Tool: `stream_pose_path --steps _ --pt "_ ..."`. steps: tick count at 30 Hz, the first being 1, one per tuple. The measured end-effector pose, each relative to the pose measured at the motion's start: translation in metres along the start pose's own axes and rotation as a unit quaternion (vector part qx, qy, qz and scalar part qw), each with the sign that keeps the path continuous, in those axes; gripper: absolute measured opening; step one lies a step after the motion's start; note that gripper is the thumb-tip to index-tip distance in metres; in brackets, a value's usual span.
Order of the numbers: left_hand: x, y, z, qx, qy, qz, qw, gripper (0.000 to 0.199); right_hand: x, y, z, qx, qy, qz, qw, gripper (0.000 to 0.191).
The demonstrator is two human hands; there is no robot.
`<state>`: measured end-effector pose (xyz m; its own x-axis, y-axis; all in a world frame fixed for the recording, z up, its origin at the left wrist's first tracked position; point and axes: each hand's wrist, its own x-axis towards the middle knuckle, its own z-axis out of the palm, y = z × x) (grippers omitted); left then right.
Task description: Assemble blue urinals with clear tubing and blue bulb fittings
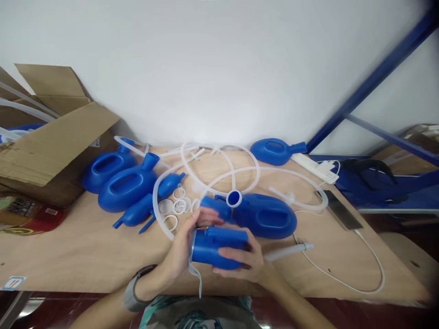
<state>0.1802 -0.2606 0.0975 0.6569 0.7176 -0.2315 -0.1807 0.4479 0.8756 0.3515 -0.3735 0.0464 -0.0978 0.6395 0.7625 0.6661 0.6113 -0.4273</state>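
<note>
My right hand (pixel 245 261) is wrapped round a blue plastic container (pixel 219 246), short and cup-shaped, lying on its side above the table's front edge. A translucent ring sits at its left end, and a pale strap (pixel 196 273) dangles from there. My left hand (pixel 187 235) has its palm against that end, fingers stretched out above the container and blurred. Just beyond lies a blue handled bottle (pixel 264 217) with a white-rimmed mouth (pixel 234 198). Another blue piece (pixel 216 206) is partly behind my left fingers.
Blue handled bottles (pixel 128 187) and smaller blue parts (pixel 137 210) lie on the left, beside translucent rings (pixel 180 206). Clear tubing (pixel 259 170) coils across the table (pixel 103 256). An open carton (pixel 58 141) stands left; a phone (pixel 345 210), cable and power strip (pixel 313 167) lie right.
</note>
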Motion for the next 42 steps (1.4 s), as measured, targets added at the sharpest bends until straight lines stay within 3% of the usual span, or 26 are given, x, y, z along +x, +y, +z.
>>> stream_pose_path --steps 5,8,11,13,15,18,20,24,26,30,32,36,40,42 --pt "0.024 -0.015 -0.012 -0.061 0.006 -0.195 0.979 0.070 0.001 0.014 0.000 -0.016 -0.079 -0.084 0.993 0.026" --pt "0.030 -0.022 -0.015 -0.074 0.025 -0.253 0.964 0.066 0.012 0.025 -0.010 -0.039 -0.125 -0.162 0.978 0.024" --pt "0.030 -0.024 -0.012 -0.081 0.037 -0.185 0.979 0.064 0.012 0.035 -0.016 -0.051 -0.107 -0.171 0.978 0.027" --pt "0.026 -0.020 -0.010 -0.036 0.023 -0.086 0.995 0.065 0.003 0.038 -0.011 -0.019 -0.046 -0.097 0.994 0.036" --pt "0.018 -0.014 -0.010 0.076 -0.027 0.034 0.996 0.061 -0.011 0.035 -0.001 0.008 0.030 0.012 0.999 0.059" --pt "0.007 -0.006 -0.012 0.271 -0.091 0.160 0.945 0.045 -0.027 0.023 0.017 0.025 0.106 0.149 0.983 0.100" --pt "0.003 -0.003 -0.013 0.353 -0.079 0.186 0.913 0.036 -0.031 0.014 0.023 0.044 0.093 0.223 0.970 0.115" --pt "0.004 0.000 -0.014 0.425 -0.016 0.215 0.879 0.024 -0.020 0.003 0.016 0.060 0.023 0.309 0.949 0.122" --pt "0.004 0.002 -0.015 0.440 -0.005 0.236 0.866 0.025 -0.009 -0.001 0.006 0.074 0.026 0.307 0.948 0.110" --pt "-0.001 0.005 -0.019 0.467 -0.004 0.265 0.844 0.025 0.016 -0.009 -0.008 0.019 0.025 0.256 0.966 0.049" --pt "-0.004 0.004 -0.019 0.479 -0.004 0.277 0.833 0.025 0.027 -0.012 -0.007 -0.029 0.016 0.224 0.974 0.036" --pt "-0.007 -0.001 -0.018 0.501 0.009 0.307 0.809 0.023 0.036 -0.014 0.003 -0.080 0.034 0.185 0.979 0.029" --pt "-0.008 -0.006 -0.015 0.510 0.021 0.326 0.796 0.022 0.034 -0.015 0.007 -0.078 0.013 0.165 0.983 0.049" --pt "-0.010 -0.008 -0.014 0.508 0.017 0.329 0.796 0.022 0.033 -0.015 0.007 -0.077 0.015 0.161 0.984 0.045"
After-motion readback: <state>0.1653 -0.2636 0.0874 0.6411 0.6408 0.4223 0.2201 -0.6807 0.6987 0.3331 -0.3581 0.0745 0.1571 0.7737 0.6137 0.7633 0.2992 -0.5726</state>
